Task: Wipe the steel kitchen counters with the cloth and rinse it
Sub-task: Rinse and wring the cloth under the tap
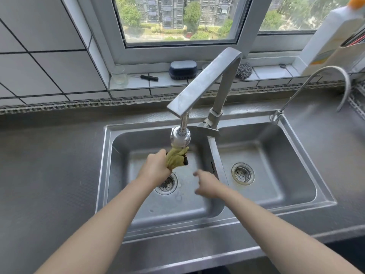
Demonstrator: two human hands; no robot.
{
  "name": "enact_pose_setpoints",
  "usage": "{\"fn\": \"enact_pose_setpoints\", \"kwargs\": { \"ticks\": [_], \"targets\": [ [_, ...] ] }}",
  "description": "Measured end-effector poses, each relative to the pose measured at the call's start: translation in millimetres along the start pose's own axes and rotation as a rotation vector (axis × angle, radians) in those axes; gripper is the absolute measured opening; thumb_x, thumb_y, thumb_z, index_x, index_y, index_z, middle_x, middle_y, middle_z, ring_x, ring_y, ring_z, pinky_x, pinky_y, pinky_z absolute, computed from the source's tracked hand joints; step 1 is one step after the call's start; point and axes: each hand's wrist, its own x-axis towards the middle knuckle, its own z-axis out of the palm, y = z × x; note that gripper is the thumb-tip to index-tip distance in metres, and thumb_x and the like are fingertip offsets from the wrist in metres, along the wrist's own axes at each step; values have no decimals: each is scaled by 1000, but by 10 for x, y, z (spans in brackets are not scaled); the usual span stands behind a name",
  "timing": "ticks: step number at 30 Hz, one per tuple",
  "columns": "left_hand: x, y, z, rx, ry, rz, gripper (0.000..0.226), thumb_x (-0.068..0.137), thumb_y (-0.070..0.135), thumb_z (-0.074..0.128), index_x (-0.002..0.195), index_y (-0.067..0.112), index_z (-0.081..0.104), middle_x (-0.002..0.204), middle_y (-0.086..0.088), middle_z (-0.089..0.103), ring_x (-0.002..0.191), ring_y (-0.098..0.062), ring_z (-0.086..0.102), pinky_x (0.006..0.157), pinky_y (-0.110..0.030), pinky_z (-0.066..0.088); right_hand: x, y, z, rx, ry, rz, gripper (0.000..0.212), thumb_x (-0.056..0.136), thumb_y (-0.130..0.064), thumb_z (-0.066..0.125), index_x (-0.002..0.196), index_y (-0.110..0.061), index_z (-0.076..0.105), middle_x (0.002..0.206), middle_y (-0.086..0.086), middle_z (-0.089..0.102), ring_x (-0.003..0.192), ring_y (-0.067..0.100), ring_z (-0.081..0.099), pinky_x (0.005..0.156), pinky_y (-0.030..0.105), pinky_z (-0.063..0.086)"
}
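My left hand (pixel 156 165) is shut on a bunched yellow cloth (pixel 176 158), holding it just under the round nozzle of the steel faucet (pixel 205 80) over the left basin (pixel 118 147) of the double sink. My right hand (pixel 207 185) hovers blurred a little to the right and lower, over the same basin near the divider, fingers loosely apart and holding nothing. Whether water runs from the nozzle I cannot tell. Steel counters (pixel 49 175) flank the sink on both sides.
The right basin (pixel 292 155) has a strainer drain (pixel 243 173). A thin curved tap (pixel 308 84) stands at the sink's back right. On the window sill sit a glass (pixel 119 74), a screwdriver (pixel 149 77), a blue brush (pixel 183 69) and a steel scourer (pixel 244 70). A white bottle (pixel 331 36) stands far right.
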Motion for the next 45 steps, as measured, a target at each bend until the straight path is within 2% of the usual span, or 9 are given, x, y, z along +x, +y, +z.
{"fn": "enact_pose_setpoints", "kwargs": {
  "ticks": [2, 8, 11, 18, 24, 30, 36, 40, 45],
  "targets": [
    [-76, 15, 113, -135, -108, -58, 26, 74, 25, 67, 82, 20, 43, 82, -4, 62, 85, -33, 57, 57, -31, 38, 45, 167, 148, -356, 77, -28, 49, 87, 0, 45, 136, -9, 45, 131, 18, 47, 120, 37, 47, 99, 41, 45],
    [-315, 108, 428, -537, -361, -119, 63, 63, 49, 82, 108, 20, 49, 89, 6, 63, 73, -12, 59, 59, -28, 45, -129, 40, -23, 884, -54, 27, 26, 92, -35, 55, 107, -18, 66, 106, 6, 73, 90, 20, 72, 80, 33, 57],
    [-357, 220, 469, -840, -465, -182, 57, 74, 62, 68, 102, 14, 55, 70, 0, 60, 54, -16, 52, 53, -30, 47, -241, 83, -69, 830, 0, 12, 19, 89, -24, 63, 106, -13, 63, 99, 7, 72, 93, 19, 70, 85, 32, 55],
    [-259, 409, 551, -1146, -426, -358, 37, 104, 28, 40, 106, 5, 70, 97, -16, 74, 84, -23, 73, 68, -33, 58, -414, 300, -232, 996, 152, -30, 26, 92, -5, 45, 91, -23, 63, 61, -3, 61, 52, 9, 57, 48, 18, 46],
    [-216, 1043, 661, -1403, -376, -416, 31, 100, 16, 44, 102, -4, 68, 90, -17, 74, 75, -25, 72, 64, -32, 58, -667, 685, -440, 990, 324, -89, 15, 97, -18, 49, 102, -25, 61, 83, -1, 65, 70, 9, 61, 56, 24, 53],
    [-390, 1830, 910, -1233, -535, -298, 30, 94, 38, 57, 99, 15, 75, 89, -4, 75, 73, -15, 69, 63, -26, 51, -1120, 1344, -679, 937, 524, -17, 19, 94, -34, 54, 94, -18, 65, 97, 1, 66, 91, 15, 65, 61, 28, 60],
    [-786, 2734, 1311, -1029, -691, 26, 44, 67, 28, 82, 106, 13, 69, 97, -11, 75, 87, -25, 73, 66, -28, 56, -1817, 2157, -929, 847, 682, 87, 50, 93, -46, 56, 49, -22, 62, 49, -13, 57, 58, 10, 55, 57, 25, 45],
    [-1109, 3435, 1696, -891, -708, 100, 60, 57, 29, 90, 109, 14, 62, 98, -10, 74, 87, -25, 73, 66, -32, 57, -2334, 2918, -991, 851, 779, 132, 23, 91, -30, 63, 92, -11, 75, 97, 7, 75, 96, 21, 67, 87, 34, 51],
    [-1487, 4275, 2121, -1029, -779, 1, 44, 74, 20, 82, 105, 8, 53, 99, -13, 68, 75, -20, 71, 57, -30, 55, -2940, 3796, -1055, 785, 940, 140, 26, 93, -26, 62, 88, -2, 71, 81, 11, 70, 77, 14, 60, 72, 31, 45]
  ]
}}
